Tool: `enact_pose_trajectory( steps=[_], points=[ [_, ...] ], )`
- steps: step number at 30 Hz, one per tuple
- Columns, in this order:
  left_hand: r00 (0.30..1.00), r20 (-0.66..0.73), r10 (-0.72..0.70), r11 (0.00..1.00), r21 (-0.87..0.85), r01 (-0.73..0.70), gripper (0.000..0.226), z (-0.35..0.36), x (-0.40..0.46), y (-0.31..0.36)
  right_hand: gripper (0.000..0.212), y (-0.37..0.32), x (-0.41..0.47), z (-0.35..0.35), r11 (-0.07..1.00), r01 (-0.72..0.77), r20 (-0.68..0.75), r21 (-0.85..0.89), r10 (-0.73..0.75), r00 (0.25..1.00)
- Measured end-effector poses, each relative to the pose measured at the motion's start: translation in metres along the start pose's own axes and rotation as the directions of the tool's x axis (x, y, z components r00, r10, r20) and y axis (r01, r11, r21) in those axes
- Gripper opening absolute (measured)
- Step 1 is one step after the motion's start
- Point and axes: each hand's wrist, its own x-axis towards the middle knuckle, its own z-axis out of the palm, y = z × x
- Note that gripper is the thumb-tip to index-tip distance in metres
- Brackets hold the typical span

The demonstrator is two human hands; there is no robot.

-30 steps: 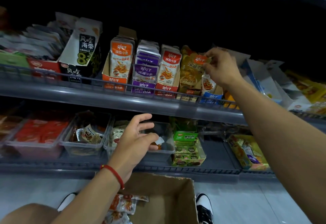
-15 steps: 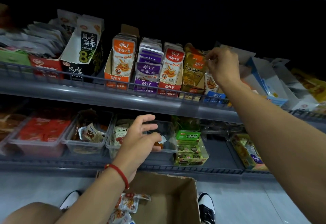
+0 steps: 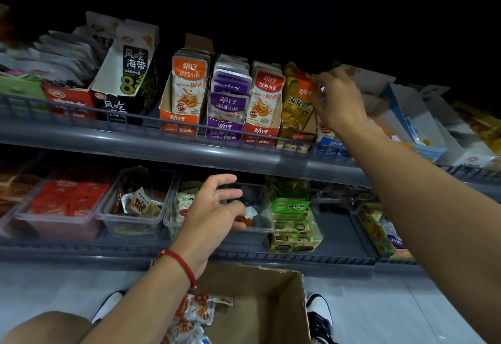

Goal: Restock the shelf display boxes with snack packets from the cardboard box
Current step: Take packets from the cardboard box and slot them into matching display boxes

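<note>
"深海小鱼" on orange packet (image 3: 187, 86)

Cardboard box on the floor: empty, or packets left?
Not empty. The cardboard box stands open, and snack packets lie in its left part, partly hidden by the left forearm; its right part shows bare cardboard.

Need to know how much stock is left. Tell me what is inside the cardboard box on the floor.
A few orange-and-white snack packets lie at the left of the cardboard box; the rest of its floor shows bare. The left forearm covers the near-left corner.
</note>
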Motion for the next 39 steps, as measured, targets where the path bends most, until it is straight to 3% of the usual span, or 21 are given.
enact_pose_trajectory(
  steps=[5,12,17,21,24,26,29,31,35,37,39],
  points=[
    [1.0,-0.006,-0.006,1.0,0.001,0.006,0.047,0.001,-0.002,-0.002,0.039,0.004,-0.01,-0.002,0.999,0.005,-0.022,0.037,-0.004,1.0],
    [1.0,-0.028,-0.013,0.999,0.03,0.014,0.045,-0.001,-0.005,-0.006,0.028,0.005,-0.047,-0.014,0.988,0.126,-0.106,0.087,-0.116,0.988],
    [0.998,-0.048,-0.041,0.993,0.11,0.046,0.041,0.001,-0.008,-0.021,0.019,-0.008,-0.105,-0.028,0.95,0.196,-0.144,0.242,-0.164,0.976],
    [0.996,-0.054,-0.07,0.971,0.227,0.08,0.032,0.002,-0.009,-0.054,0.014,-0.025,-0.176,-0.009,0.903,0.229,-0.042,0.364,-0.23,0.972],
    [0.985,-0.074,-0.157,0.907,0.383,0.173,0.025,-0.003,-0.005,-0.092,0.019,-0.04,-0.232,0.032,0.887,0.207,0.193,0.413,-0.307,0.932],
    [0.965,-0.113,-0.238,0.836,0.482,0.263,0.026,-0.015,-0.005,-0.121,0.022,-0.05,-0.263,0.065,0.892,0.153,0.424,0.425,-0.345,0.837],
    [0.943,-0.143,-0.3,0.653,0.69,0.312,0.022,-0.038,-0.012,-0.166,0.024,-0.062,-0.307,0.115,0.93,0.059,0.769,0.363,-0.334,0.544],
    [0.916,-0.155,-0.37,0.559,0.75,0.353,0.017,-0.051,-0.017,-0.193,0.027,-0.07,-0.34,0.146,0.949,-0.056,0.888,0.309,-0.267,0.375],
    [0.835,-0.217,-0.505,0.425,0.78,0.459,0.025,-0.069,-0.032,-0.244,0.031,-0.089,-0.409,0.188,0.935,-0.285,0.976,0.212,-0.185,0.118],
    [0.815,-0.239,-0.528,0.38,0.791,0.479,0.023,-0.072,-0.045,-0.264,0.035,-0.103,-0.436,0.202,0.939,-0.291,0.984,0.18,-0.175,0.045],
    [0.798,-0.247,-0.55,0.347,0.801,0.488,0.027,-0.074,-0.056,-0.277,0.039,-0.114,-0.45,0.216,0.968,-0.202,0.984,0.149,-0.125,0.125]
  ],
)
